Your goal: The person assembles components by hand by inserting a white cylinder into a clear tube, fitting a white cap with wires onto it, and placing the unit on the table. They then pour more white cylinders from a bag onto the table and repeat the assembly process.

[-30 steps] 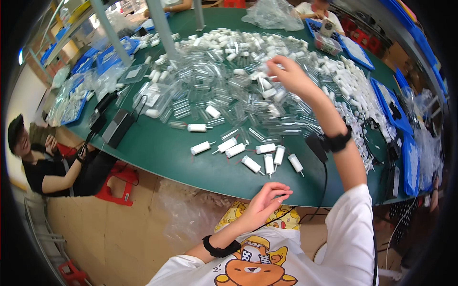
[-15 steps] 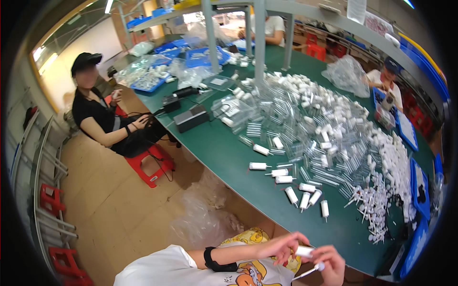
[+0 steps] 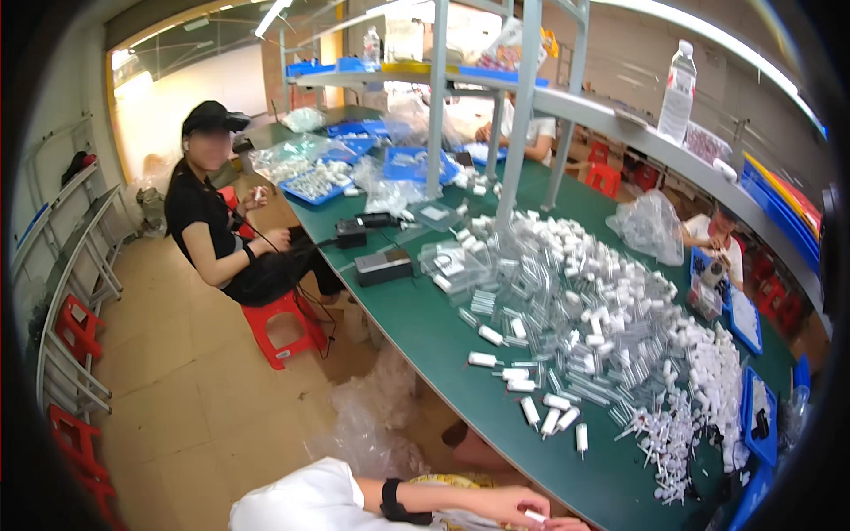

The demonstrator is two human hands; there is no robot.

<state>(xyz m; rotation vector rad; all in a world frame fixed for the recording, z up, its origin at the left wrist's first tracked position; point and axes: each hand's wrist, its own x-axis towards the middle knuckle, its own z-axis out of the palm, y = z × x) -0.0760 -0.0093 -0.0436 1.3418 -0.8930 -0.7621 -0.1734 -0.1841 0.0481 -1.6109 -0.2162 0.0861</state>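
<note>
At the lower edge, my left hand (image 3: 506,503) is closed on a small white cylinder (image 3: 535,515), its fingers curled round one end. My right hand (image 3: 567,525) meets the cylinder's other end with its fingertips; the rest of that hand is cut off by the frame. A black band (image 3: 403,503) circles my left forearm. Several loose white cylinders (image 3: 529,410) with thin metal shafts lie on the green table (image 3: 443,372) beyond my hands. Right of them is a heap of white pieces with round heads and stems (image 3: 668,442).
A large pile of clear plastic tubes (image 3: 567,327) and white cylinders covers the table's middle. A dark box (image 3: 383,266) stands near the left edge. Blue trays (image 3: 761,416) line the right side. A co-worker (image 3: 208,212) sits on a red stool (image 3: 282,327); grey shelf posts (image 3: 522,115) rise behind.
The view has tilted up, so my hands now sit lower, partly out of frame. The stemmed white piece seen at my right hand before no longer shows. The cylinder stays between my hands.
</note>
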